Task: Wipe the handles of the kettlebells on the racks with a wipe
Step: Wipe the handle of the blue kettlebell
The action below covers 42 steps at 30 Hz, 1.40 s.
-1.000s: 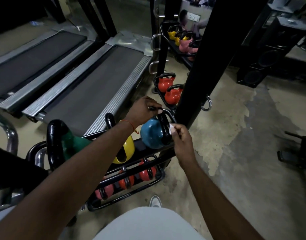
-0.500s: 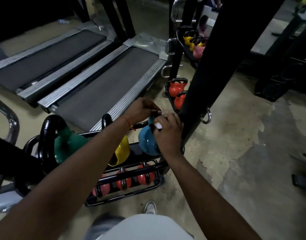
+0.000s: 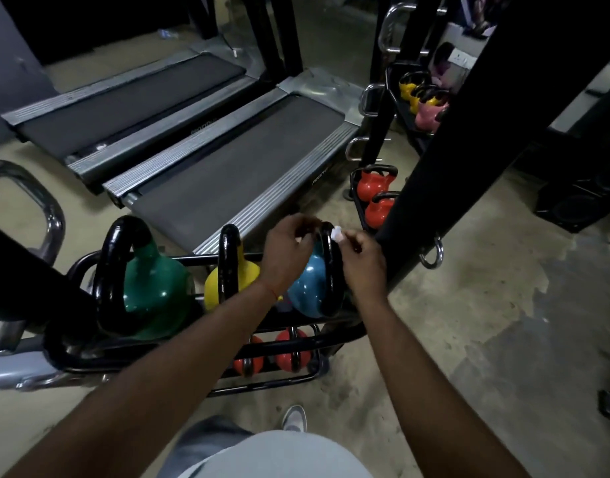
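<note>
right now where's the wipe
In the head view, the wipe is pinched by the right hand at the handle top of the blue kettlebell, at the right end of the near rack.

- The wipe shows only as a small white bit; the right hand covers the rest.
- The left hand hides part of the blue kettlebell; its fingertips' hold on the handle cannot be told.
- Red kettlebells below sit partly behind the left forearm.

Kettlebells on rack, treadmills behind, pillar right
</note>
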Motion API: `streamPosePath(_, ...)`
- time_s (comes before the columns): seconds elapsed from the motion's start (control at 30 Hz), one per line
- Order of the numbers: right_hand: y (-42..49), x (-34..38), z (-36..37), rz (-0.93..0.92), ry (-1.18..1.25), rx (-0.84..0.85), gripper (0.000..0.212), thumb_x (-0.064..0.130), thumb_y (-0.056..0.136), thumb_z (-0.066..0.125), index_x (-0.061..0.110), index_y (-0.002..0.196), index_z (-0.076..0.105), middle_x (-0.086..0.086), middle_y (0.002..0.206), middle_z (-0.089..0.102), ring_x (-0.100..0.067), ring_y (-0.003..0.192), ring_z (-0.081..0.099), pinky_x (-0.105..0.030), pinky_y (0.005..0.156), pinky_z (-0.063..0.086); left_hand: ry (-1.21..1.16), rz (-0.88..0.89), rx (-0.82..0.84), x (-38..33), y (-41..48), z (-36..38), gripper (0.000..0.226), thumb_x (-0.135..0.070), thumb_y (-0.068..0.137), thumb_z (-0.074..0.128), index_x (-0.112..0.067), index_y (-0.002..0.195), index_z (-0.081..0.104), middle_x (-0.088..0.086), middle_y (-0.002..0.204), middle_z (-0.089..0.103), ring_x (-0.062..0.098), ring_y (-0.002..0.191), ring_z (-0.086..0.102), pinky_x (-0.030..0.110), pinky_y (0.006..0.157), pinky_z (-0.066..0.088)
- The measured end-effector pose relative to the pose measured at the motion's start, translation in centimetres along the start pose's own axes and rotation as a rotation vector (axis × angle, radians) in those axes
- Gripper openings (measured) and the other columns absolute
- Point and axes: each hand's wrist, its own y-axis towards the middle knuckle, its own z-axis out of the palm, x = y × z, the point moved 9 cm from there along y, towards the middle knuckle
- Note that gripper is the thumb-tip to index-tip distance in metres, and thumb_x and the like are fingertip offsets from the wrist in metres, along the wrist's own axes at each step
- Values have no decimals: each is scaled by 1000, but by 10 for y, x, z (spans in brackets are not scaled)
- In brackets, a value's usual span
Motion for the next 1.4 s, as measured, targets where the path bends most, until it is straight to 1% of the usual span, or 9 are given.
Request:
streamPosePath(0.13,18,10,4,-30,-98,100,8,34,92,66,26,95,66,8,91,72,-11,84,68,-30,77,55,1,166,18,-9,-46,-5,21,-7,84,66,-19,101,69,-5,101,60,5,94,59,28,85,50)
streamPosePath(0.3,-11,26,-11,-176,-228,153,6,20,87,73,22,92,77,12,87,74,6,79,66,-13,75,49,132,413,178,-12,-90,9,39,-15,80,66,-18,119,66,1,128,58,20,119,56,36,96,51)
streamPosePath(0.4,10,47,6,-247,-415,196,12,24,88,70,19,97,77,3,94,75,-10,87,69,-25,78,51,210,512,220,-12,-93,17,44,-23,83,72,-19,126,64,6,134,56,25,118,56,39,96,50)
streamPosePath(0.57,39,72,31,-194,-670,364,14,22,90,71,20,102,77,3,104,67,-12,96,62,-23,80,44,283,589,243,-13,-91,23,44,-26,89,70,-21,131,60,5,136,53,24,121,53,42,93,49)
streamPosePath(0.8,22,81,68,-549,-1251,479,15,15,87,66,22,93,79,-5,107,62,-26,102,59,-33,82,50,261,627,213,-13,-90,25,32,-32,96,60,-21,126,64,4,134,56,22,119,55,41,91,47)
streamPosePath(0.97,73,71,63,-279,-889,417,19,22,92,66,11,104,76,-6,104,73,-23,98,66,-29,79,48,260,581,194,-16,-77,23,30,-34,96,59,-20,123,65,5,130,57,23,115,55,41,91,47)
streamPosePath(1.17,75,14,24,-17,-465,253,19,29,89,64,12,82,70,-9,77,72,-29,77,69,-45,73,59,223,554,128,-21,-67,21,26,-29,93,64,-18,116,69,10,132,58,25,117,56,37,95,49)
streamPosePath(1.33,97,24,62,112,-542,461,21,13,89,65,-2,101,72,-21,101,72,-24,77,64,-29,67,51,234,534,151,-22,-62,20,27,-35,94,62,-20,117,68,6,134,56,24,117,55,41,93,48)
streamPosePath(1.4,100,40,74,15,-760,568,25,13,90,63,2,110,72,-17,112,71,-26,89,68,-33,79,56,235,534,154,-22,-64,18,28,-37,95,61,-22,118,68,4,135,56,21,118,54,38,94,47)
